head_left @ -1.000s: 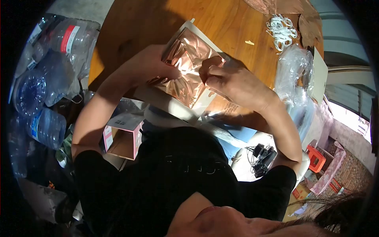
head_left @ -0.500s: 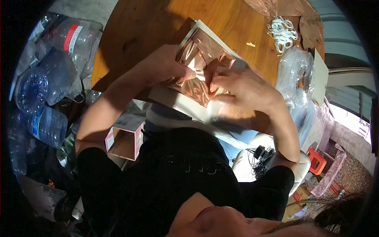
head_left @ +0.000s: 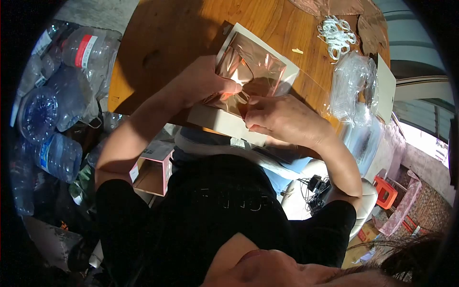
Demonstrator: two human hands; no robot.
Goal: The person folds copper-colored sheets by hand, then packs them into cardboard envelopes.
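A shiny copper-coloured foil sheet (head_left: 263,67) lies on a pale cardboard piece (head_left: 222,123), tilted at the wooden table's near edge. My left hand (head_left: 203,82) grips the left side of the foil and card, its thumb pressed on top. At the lower right of the foil, my right hand (head_left: 277,117) has its fingers curled together in a pinch. A thin pale loop shows between the two hands, by the fingertips. What the right fingertips hold is too small to make out.
White elastic loops (head_left: 337,37) and clear plastic bags (head_left: 353,88) sit on the right of the wooden table (head_left: 167,28). Large plastic bottles (head_left: 62,153) crowd the left. An open pink-edged box (head_left: 155,167) stands below the table edge, and black cables (head_left: 315,191) lie on a chair.
My right hand has moved down and left across the foil, its fingers now closer together. The foil lies flatter and more of the card's right side shows. My left hand stays nearly in place.
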